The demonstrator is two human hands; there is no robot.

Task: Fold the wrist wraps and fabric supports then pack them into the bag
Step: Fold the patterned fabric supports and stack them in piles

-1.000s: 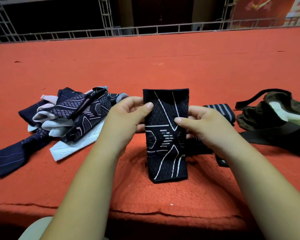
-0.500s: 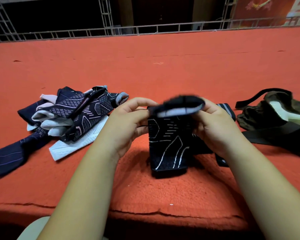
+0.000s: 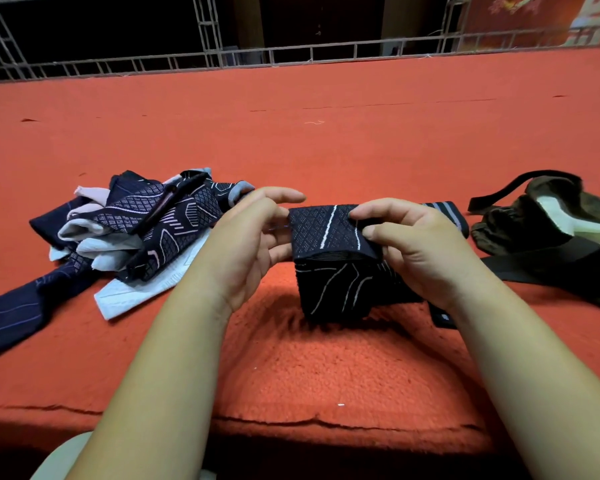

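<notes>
**A:** Where is the support sleeve (image 3: 329, 271)?

**B:** Between the two grips, over the middle of the surface (image 3: 326, 133) and toward its near edge. It is dark with thin white lines. Its upper part is folded over toward the person, so one layer lies over the lower part.

**A:** And the left grip (image 3: 253, 237)?

**B:** Clenched on the sleeve's left edge. The thumb is above, the curled fingers are below, and the index finger reaches out along the top of the fold.

**A:** The right grip (image 3: 420, 251)?

**B:** Grasping the right edge of the same fold. The thumb lies on the folded layer and the index fingertip rests on top. The other fingers go behind the fabric, out of sight.

**A:** Does the sleeve touch the surface?

**B:** Its lower end reaches down to the red covering and throws a shadow there. Whether it bears any weight on it, I cannot tell.

**A:** What else lies about?

**B:** A pile of wraps (image 3: 146, 230) lies toward the left edge, dark patterned pieces tangled with pale and white ones. Its nearest grey cuff is just beside the left grip. A striped wrap (image 3: 445, 211) lies just behind the right grip, partly hidden by it. The bag (image 3: 548, 230), olive-brown with a black strap, sits toward the right edge, well apart from the sleeve, with something pale showing at its opening. A metal railing (image 3: 291, 53) runs along the far edge.
</notes>
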